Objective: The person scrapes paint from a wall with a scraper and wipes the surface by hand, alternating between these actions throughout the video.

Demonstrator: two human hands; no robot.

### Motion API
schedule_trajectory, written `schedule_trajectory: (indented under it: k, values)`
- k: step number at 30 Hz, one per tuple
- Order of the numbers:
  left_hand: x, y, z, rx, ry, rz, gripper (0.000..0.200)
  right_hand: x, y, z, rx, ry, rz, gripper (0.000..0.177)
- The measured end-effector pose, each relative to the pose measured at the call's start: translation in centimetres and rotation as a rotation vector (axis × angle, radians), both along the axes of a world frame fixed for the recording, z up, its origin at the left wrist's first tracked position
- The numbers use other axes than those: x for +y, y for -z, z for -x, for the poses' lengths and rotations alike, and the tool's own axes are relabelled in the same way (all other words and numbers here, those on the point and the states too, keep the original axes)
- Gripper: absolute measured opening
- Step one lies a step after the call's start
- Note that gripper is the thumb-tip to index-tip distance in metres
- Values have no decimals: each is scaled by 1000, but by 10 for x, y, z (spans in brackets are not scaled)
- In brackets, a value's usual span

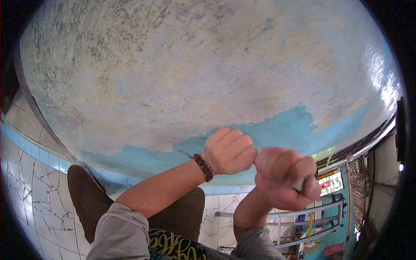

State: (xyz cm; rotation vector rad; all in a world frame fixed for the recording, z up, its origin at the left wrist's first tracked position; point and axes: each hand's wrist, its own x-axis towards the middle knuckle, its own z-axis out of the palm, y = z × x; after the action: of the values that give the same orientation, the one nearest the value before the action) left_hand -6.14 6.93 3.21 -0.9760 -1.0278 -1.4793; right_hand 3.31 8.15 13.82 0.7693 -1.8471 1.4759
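A large wall (208,73) fills the upper view, its whitish, scraped surface meeting blue paint lower down. My left hand (231,151), with dark bracelets at the wrist (203,167), is closed in a fist in front of the blue band. Whether its fingers touch the wall or hold anything is hidden. Just right of it and nearer the camera, my right hand (286,178) is also closed, somewhat blurred. A small pale bit (299,184) shows between its curled fingers, too unclear to name. The two hands are side by side, nearly touching.
Below at the right lies a metal ladder-like frame (284,216) beside a turquoise wall (340,216) and a lattice panel (358,190). Cracked-pattern tiles (47,190) cover the floor at the left. My dark-trousered legs (86,195) are close to the wall's foot.
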Motion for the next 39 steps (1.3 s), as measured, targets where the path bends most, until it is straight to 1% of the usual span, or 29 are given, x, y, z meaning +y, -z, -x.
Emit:
schedule_trajectory:
  k: [3, 4, 7, 8, 10, 11, 12, 13, 15, 16, 18, 19, 20, 23, 24, 26, 28, 29, 31, 33, 35, 36, 39]
  values:
    - [-8, -25, 1, 89, 32, -38, 19, -7, -17, -13, 79, -41, -76, 34]
    - [-9, -29, 0, 122, 45, -60, 19, -10, -15, -12, 114, 2, -46, 34]
    - [-6, -7, 2, 67, -45, 16, 17, -1, -6, -6, 50, -36, -15, 34]
    - [-5, -3, 3, 73, -38, 24, 17, -2, 1, 2, 64, -31, -56, 34]
    - [-10, -2, 2, 72, -33, 41, 16, 0, -1, -5, 51, 14, -39, 35]
    - [-7, -6, -3, 91, 26, 9, 16, 1, -3, -11, 32, 33, -28, 35]
    - [-6, -21, -6, 117, 78, -24, 16, 1, -15, -19, -21, -53, -15, 35]
    - [-5, -29, -3, 145, 127, -55, 17, 0, -17, -15, 27, -50, 1, 35]
    - [-3, -27, 1, 115, 39, -43, 16, -1, -18, -15, 104, -23, 37, 35]
    - [-1, -26, -1, 103, 3, -38, 16, 2, -16, -12, 56, -69, 60, 34]
    - [0, 1, -2, 46, -35, 15, 17, 5, -3, -6, 4, -52, -32, 34]
    - [-4, 6, -1, 22, -55, 43, 17, 5, 2, -4, -18, -45, -76, 34]
    - [-4, 6, -1, 50, -76, 55, 17, 6, 3, -8, -17, -51, -94, 33]
    - [-6, -22, -3, 174, 91, -33, 16, 2, -11, -28, 18, -55, 15, 33]
    - [-7, -22, 0, 161, 74, -36, 17, -1, -11, -24, 98, -9, 2, 34]
    - [-5, -24, -2, 134, 57, -44, 20, 5, -4, -19, 80, -15, 21, 36]
    - [-7, 1, 0, 69, 15, 21, 19, 15, 16, -9, 118, -37, 23, 36]
    - [-6, 13, 0, 37, -7, 55, 19, 13, 18, -9, 80, -18, 40, 36]
    - [-4, 11, 0, 70, -36, 37, 17, 3, 17, -9, -16, 3, 70, 36]
    - [-4, 2, 0, 104, -50, 10, 17, -2, 5, -19, 18, -28, 51, 36]
    - [-9, -14, -1, 151, -38, -26, 22, -2, 4, -17, 68, -53, 32, 35]
    - [-9, -8, 0, 128, -36, 1, 22, -2, 8, -14, 95, -57, 21, 35]
    - [-10, 19, 5, 60, -33, 72, 21, 1, 23, -7, 31, -19, 19, 31]
